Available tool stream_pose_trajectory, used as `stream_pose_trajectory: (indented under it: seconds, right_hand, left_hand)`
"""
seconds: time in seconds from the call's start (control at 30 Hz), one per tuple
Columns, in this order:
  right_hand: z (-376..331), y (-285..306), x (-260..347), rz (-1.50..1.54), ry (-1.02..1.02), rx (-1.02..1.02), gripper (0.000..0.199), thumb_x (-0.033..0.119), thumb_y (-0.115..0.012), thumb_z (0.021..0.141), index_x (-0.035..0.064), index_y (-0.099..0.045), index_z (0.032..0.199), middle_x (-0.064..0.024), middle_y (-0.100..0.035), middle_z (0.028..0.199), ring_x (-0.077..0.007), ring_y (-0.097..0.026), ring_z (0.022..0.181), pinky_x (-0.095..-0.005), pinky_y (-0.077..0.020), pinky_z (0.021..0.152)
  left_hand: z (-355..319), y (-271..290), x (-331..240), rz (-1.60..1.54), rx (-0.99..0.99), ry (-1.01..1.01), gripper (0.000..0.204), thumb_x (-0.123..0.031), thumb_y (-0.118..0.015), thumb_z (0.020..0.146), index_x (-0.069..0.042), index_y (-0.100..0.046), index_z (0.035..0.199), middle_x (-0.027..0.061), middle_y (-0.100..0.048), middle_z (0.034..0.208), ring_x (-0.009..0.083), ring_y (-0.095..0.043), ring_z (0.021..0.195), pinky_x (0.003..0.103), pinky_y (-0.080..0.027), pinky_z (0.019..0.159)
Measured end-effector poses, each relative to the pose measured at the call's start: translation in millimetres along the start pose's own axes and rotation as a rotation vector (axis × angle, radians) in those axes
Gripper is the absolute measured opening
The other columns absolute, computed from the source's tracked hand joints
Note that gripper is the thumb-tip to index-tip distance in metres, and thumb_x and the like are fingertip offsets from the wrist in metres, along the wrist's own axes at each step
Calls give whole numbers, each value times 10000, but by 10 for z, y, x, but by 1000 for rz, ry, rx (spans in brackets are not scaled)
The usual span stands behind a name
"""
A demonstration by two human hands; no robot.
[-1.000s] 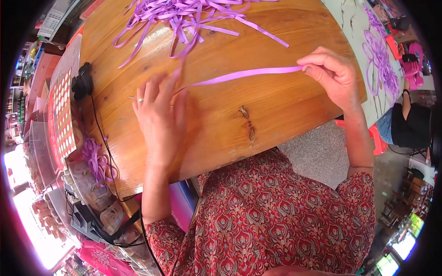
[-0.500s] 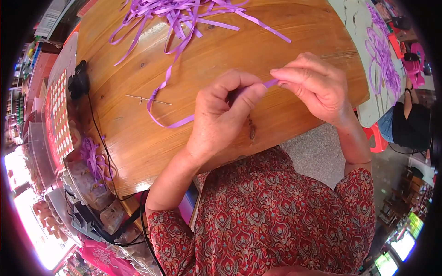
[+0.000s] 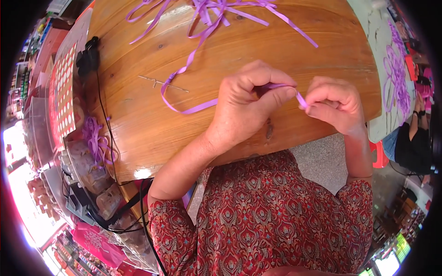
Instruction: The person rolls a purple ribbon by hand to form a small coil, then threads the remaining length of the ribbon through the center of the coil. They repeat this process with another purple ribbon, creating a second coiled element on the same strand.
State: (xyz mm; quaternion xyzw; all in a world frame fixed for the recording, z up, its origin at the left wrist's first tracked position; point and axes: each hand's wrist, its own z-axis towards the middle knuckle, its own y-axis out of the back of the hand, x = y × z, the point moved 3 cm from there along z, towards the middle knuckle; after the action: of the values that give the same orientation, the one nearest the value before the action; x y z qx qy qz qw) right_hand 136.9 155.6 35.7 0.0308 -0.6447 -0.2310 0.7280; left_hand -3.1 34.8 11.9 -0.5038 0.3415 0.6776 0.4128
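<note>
A cluttered room with packed shelves curves around a varnished, orange-brown wooden table [image 3: 340,41], its near edge above the person's red patterned garment [image 3: 267,216]. At the far left, a bright pink sheet with a pale design [image 3: 96,244] lies low in the view, and a red-edged card with rows of white dots [image 3: 65,92] stands along the table's left side. Just right of the card, a black device with a cord [image 3: 88,57] rests near the table's edge, with a small tangled bundle of purple ribbon [image 3: 95,141] farther down. Next, a thin, straight metal wire tool [image 3: 151,79] lies on the wood, crossed by a narrow, flat purple ribbon strip [image 3: 200,107] that curves below it and runs right to the left hand [image 3: 246,103]. This hand has thumb and forefinger closed on the strip, whose short end emerges toward the right hand [image 3: 336,103], where thumb and bent fingers pinch its tip. Above, a loose pile of purple ribbons [image 3: 209,9] is cut off by the view. Rightmost, a white marbled tabletop [image 3: 375,60] bears another purple ribbon heap [image 3: 397,87], near a person in black [image 3: 412,145].
</note>
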Motion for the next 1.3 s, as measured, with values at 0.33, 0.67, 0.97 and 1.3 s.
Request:
stream_pose_trajectory:
  seconds: [0.33,0.67,0.97,1.3]
  right_hand:
    - [101,-275,-178,742,-80,-140,223,47,-605,854,-53,-638,1050,-86,-552,781,-141,-507,650,-228,-393,564]
    - [125,-278,29,-344,234,-324,251,-97,-617,795,-34,-640,1036,-113,-653,878,-185,-631,759,-249,-502,649]
    - [108,-341,63,-355,157,-350,286,-54,-654,793,-9,-605,1072,-76,-648,846,-150,-622,721,-236,-499,658]
    - [177,-268,37,-216,177,-231,248,-75,-620,793,-29,-617,1037,-93,-630,846,-175,-597,748,-262,-483,662]
  left_hand:
    - [-113,-101,110,-514,-177,248,115,22,-631,834,-29,-624,937,-27,-573,804,27,-496,685,170,-403,612]
    - [-123,-124,99,-380,-189,101,130,33,-657,812,-3,-652,937,26,-551,911,64,-489,781,197,-404,680]
    - [-142,-119,127,-287,-240,157,86,16,-656,823,-1,-641,905,7,-549,848,50,-473,708,168,-380,634]
    - [-125,-38,61,-334,-170,159,34,-3,-621,857,9,-640,882,3,-553,857,40,-482,727,175,-395,646]
